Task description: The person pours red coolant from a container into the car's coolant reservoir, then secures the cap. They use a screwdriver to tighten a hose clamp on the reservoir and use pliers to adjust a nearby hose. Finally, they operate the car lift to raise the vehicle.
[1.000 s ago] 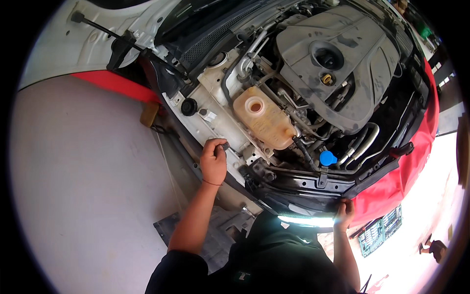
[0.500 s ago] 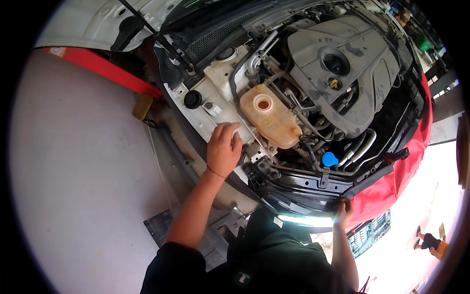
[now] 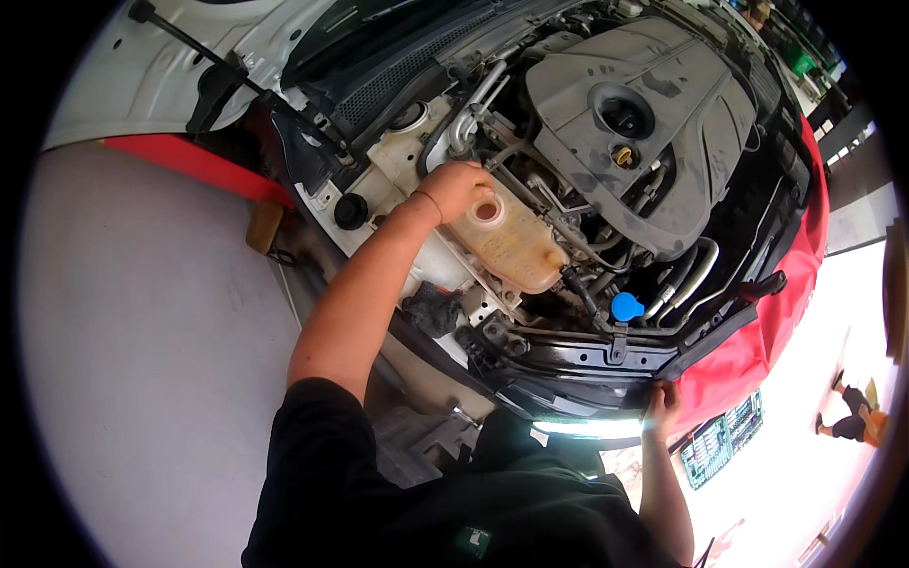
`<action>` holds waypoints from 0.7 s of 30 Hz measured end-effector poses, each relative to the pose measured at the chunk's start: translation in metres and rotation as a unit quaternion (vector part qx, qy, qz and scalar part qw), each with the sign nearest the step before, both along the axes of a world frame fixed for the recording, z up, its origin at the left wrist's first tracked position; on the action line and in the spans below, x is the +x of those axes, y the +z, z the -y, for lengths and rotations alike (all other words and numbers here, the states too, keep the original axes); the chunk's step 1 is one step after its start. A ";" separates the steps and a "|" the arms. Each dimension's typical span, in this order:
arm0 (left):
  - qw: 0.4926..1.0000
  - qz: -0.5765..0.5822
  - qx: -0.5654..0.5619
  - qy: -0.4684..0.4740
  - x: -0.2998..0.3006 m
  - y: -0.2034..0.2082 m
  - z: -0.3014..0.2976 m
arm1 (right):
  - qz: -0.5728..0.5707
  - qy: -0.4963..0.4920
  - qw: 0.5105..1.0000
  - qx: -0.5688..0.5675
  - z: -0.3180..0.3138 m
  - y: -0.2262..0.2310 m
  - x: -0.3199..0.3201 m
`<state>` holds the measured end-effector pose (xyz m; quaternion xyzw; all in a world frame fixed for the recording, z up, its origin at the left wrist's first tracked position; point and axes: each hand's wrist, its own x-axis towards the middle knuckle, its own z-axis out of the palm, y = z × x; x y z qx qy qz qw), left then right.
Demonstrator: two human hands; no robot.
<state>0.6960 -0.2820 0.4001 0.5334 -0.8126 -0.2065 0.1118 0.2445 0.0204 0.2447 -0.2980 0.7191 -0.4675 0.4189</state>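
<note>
My left hand is over the far left end of a yellowed plastic coolant expansion tank, beside its uncapped neck. Its fingers are curled closed, and whatever they grip is hidden beneath them. A round black cap sits on the white body panel left of that hand. Nearer to me, a dark crumpled thing lies on the same panel. My right hand is closed over the car's front edge, next to a red cover.
A grey engine cover fills the bay's right side. A blue cap stands near the front crossmember. The raised hood and its prop rod are at upper left. An open green tool case and a distant person appear at lower right.
My left hand has moved away from me, from the panel's near part to the tank's far left end, uncovering the dark crumpled thing. My right hand stays in place; the view has turned slightly.
</note>
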 end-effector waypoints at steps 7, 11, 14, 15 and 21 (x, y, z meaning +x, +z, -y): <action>0.969 -0.129 -0.154 0.143 0.011 0.003 -0.037 | 0.012 0.010 1.000 0.007 0.000 0.007 0.005; 0.943 -0.148 -0.149 0.258 0.042 0.019 -0.097 | 0.011 0.005 1.000 -0.005 -0.001 0.006 0.004; 0.950 -0.091 -0.135 0.268 0.050 0.027 -0.119 | -0.009 0.001 0.999 -0.045 -0.002 -0.008 0.000; 0.955 -0.072 -0.132 0.254 0.045 0.029 -0.117 | -0.010 0.002 0.999 -0.038 -0.003 -0.010 -0.004; 0.977 0.026 -0.167 0.131 -0.003 0.008 -0.051 | -0.021 0.026 0.999 0.003 0.004 0.010 0.001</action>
